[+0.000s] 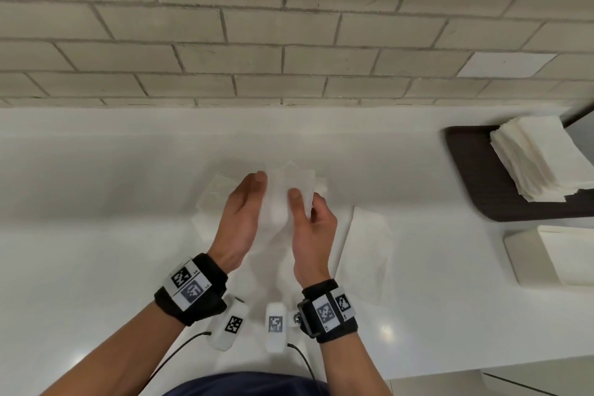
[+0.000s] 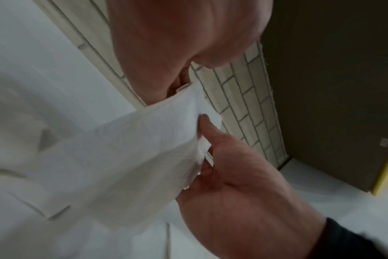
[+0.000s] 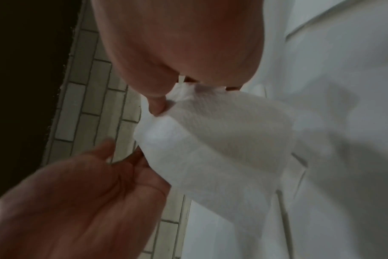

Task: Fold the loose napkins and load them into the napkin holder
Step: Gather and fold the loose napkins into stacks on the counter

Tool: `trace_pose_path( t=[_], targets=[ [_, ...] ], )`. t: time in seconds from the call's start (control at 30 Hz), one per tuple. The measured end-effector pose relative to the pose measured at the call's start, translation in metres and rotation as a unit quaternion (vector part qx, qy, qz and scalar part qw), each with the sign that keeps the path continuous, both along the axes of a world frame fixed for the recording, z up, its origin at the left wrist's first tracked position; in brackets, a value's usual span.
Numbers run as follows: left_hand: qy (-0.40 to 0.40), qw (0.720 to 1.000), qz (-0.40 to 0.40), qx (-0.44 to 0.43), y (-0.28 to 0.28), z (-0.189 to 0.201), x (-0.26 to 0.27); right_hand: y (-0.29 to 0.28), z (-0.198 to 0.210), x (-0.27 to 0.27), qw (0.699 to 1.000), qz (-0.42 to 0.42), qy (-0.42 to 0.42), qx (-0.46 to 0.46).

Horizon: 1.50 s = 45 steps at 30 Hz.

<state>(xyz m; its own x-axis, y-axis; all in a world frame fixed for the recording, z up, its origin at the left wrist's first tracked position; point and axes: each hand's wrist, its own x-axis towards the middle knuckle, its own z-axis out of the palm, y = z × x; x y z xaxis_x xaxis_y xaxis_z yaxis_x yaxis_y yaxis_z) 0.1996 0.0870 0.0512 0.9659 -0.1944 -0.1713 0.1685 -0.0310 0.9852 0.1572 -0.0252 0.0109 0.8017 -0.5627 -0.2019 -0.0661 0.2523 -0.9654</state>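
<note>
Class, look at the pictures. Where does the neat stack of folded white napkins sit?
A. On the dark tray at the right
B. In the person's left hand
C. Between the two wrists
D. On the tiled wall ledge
A: the stack of folded white napkins rests on the dark rectangular tray, right of both hands.

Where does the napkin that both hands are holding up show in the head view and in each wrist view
Head: napkin at centre, between the left hand and right hand.
Left wrist: napkin crosses the middle, right hand at lower right.
Right wrist: napkin right of centre, left hand at lower left.
Shared landmark: the brick-tiled wall.
</note>
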Motion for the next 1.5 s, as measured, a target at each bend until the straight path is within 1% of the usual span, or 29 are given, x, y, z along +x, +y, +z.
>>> trace_pose_path(
  t=[0.07, 0.13, 0.23, 0.3, 0.33, 0.37, 0.4, 0.43, 0.47, 0.53, 0.57, 0.6, 0.63, 0.67, 0.7, 0.73, 0.77, 0.8, 0.83, 0.9, 0.93, 1.0, 1.03, 1.13, 1.23, 1.37, 1.43, 1.47, 1.5],
  targets=[
    [-0.063, 0.996, -0.001, 0.057, -0.008, -0.004, -0.001, -0.002, 0.004, -0.009, 0.998, -0.004, -0.023, -0.057],
    [-0.067, 0.997, 0.016, 0.043, -0.019, -0.007, 0.001, -0.004, 0.002, -0.023, 0.989, -0.008, -0.042, -0.139],
    [-0.052, 0.998, 0.028, 0.016, -0.033, -0.009, 0.006, -0.016, -0.016, -0.044, 0.975, -0.010, -0.042, -0.220],
    [-0.031, 0.999, -0.013, 0.006, -0.032, -0.017, 0.012, -0.032, -0.025, -0.056, 0.955, -0.032, -0.020, -0.295],
    [-0.031, 0.998, -0.040, 0.023, -0.028, -0.024, 0.018, -0.044, -0.026, -0.062, 0.946, -0.043, -0.005, -0.322],
    [-0.052, 0.993, -0.063, 0.080, -0.021, -0.034, 0.026, -0.057, -0.028, -0.069, 0.938, -0.054, 0.009, -0.341],
    [-0.088, 0.980, -0.078, 0.160, -0.011, -0.046, 0.036, -0.070, -0.030, -0.075, 0.934, -0.070, 0.024, -0.351],
    [-0.120, 0.958, -0.090, 0.243, 0.000, -0.057, 0.046, -0.084, -0.036, -0.080, 0.930, -0.084, 0.047, -0.355],
    [-0.133, 0.933, -0.105, 0.316, 0.011, -0.068, 0.057, -0.098, -0.047, -0.085, 0.923, -0.090, 0.081, -0.365],
    [-0.104, 0.878, -0.136, 0.447, 0.035, -0.087, 0.076, -0.117, -0.071, -0.092, 0.903, -0.062, 0.169, -0.390],
    [-0.074, 0.845, -0.152, 0.507, 0.046, -0.095, 0.083, -0.123, -0.083, -0.094, 0.891, -0.023, 0.224, -0.394],
    [-0.044, 0.820, -0.164, 0.546, 0.057, -0.103, 0.088, -0.125, -0.090, -0.097, 0.873, 0.020, 0.282, -0.397],
    [-0.021, 0.805, -0.172, 0.567, 0.065, -0.108, 0.090, -0.124, -0.094, -0.098, 0.846, 0.049, 0.325, -0.420],
    [-0.013, 0.800, -0.174, 0.575, 0.072, -0.110, 0.090, -0.120, -0.094, -0.097, 0.814, 0.051, 0.351, -0.460],
    [-0.014, 0.797, -0.173, 0.578, 0.077, -0.112, 0.089, -0.114, -0.090, -0.094, 0.780, 0.031, 0.363, -0.509],
    [-0.023, 0.797, -0.173, 0.578, 0.080, -0.114, 0.088, -0.108, -0.083, -0.087, 0.756, 0.003, 0.357, -0.549],
    [-0.031, 0.799, -0.171, 0.576, 0.082, -0.116, 0.086, -0.100, -0.074, -0.079, 0.750, -0.019, 0.331, -0.572],
    [-0.041, 0.805, -0.163, 0.570, 0.084, -0.118, 0.084, -0.090, -0.066, -0.068, 0.762, -0.020, 0.290, -0.579],
    [-0.051, 0.814, -0.150, 0.558, 0.085, -0.119, 0.082, -0.079, -0.059, -0.055, 0.787, -0.001, 0.241, -0.568],
    [-0.071, 0.835, -0.121, 0.532, 0.085, -0.122, 0.077, -0.057, -0.056, -0.028, 0.840, 0.070, 0.156, -0.516],
    [-0.078, 0.841, -0.107, 0.525, 0.086, -0.124, 0.075, -0.044, -0.059, -0.016, 0.854, 0.112, 0.127, -0.492],
    [-0.088, 0.851, -0.082, 0.511, 0.088, -0.125, 0.069, -0.019, -0.068, 0.008, 0.871, 0.190, 0.099, -0.443],
    [-0.096, 0.862, -0.075, 0.493, 0.089, -0.124, 0.067, -0.008, -0.074, 0.018, 0.880, 0.221, 0.098, -0.409],
    [-0.115, 0.907, -0.065, 0.399, 0.094, -0.115, 0.060, 0.020, -0.081, 0.038, 0.902, 0.292, 0.095, -0.304],
    [-0.094, 0.944, -0.056, 0.312, 0.096, -0.089, 0.056, 0.032, -0.079, 0.040, 0.915, 0.301, 0.063, -0.259],
    [-0.090, 0.962, -0.072, 0.246, 0.095, -0.040, 0.053, 0.029, -0.061, 0.026, 0.926, 0.267, 0.007, -0.266],
    [-0.078, 0.974, -0.074, 0.200, 0.092, -0.020, 0.055, 0.024, -0.044, 0.018, 0.939, 0.250, -0.023, -0.235],
    [-0.061, 0.983, -0.082, 0.150, 0.090, -0.012, 0.055, 0.021, -0.034, 0.015, 0.947, 0.240, -0.033, -0.213],
    [-0.029, 0.992, -0.096, 0.077, 0.088, -0.006, 0.055, 0.018, -0.027, 0.012, 0.953, 0.224, -0.039, -0.198]
  ],
)
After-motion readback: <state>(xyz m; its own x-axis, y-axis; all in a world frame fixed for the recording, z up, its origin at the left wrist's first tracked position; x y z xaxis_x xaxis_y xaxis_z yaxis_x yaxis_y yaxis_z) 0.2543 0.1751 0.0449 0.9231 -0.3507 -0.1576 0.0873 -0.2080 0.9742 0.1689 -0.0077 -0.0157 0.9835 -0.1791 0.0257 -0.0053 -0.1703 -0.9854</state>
